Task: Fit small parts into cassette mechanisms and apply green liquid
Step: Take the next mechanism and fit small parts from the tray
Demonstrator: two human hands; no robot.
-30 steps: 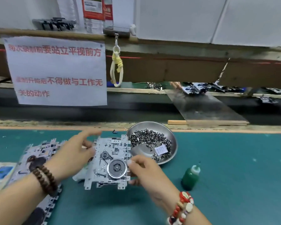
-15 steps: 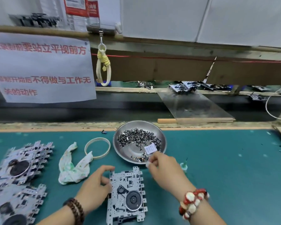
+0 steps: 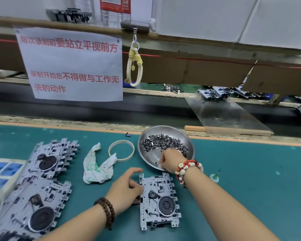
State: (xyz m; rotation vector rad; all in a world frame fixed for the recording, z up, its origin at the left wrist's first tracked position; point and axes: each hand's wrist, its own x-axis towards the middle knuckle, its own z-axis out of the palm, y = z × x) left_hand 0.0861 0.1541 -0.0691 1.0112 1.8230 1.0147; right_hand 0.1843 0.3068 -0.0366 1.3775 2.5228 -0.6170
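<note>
While left hand [image 3: 127, 186] steadies mechanism [image 3: 158, 200], right hand [image 3: 169, 161] reaches into bowl [image 3: 188, 141].

I see one cassette mechanism [image 3: 159, 200] lying flat on the green mat, a silver stamped plate with a dark round flywheel toward its near right. Beyond it the steel dish [image 3: 165, 148] holds a heap of small dark metal parts [image 3: 161, 142]. The green liquid bottle's [image 3: 214, 176] white nozzle shows right of my forearm.
</note>
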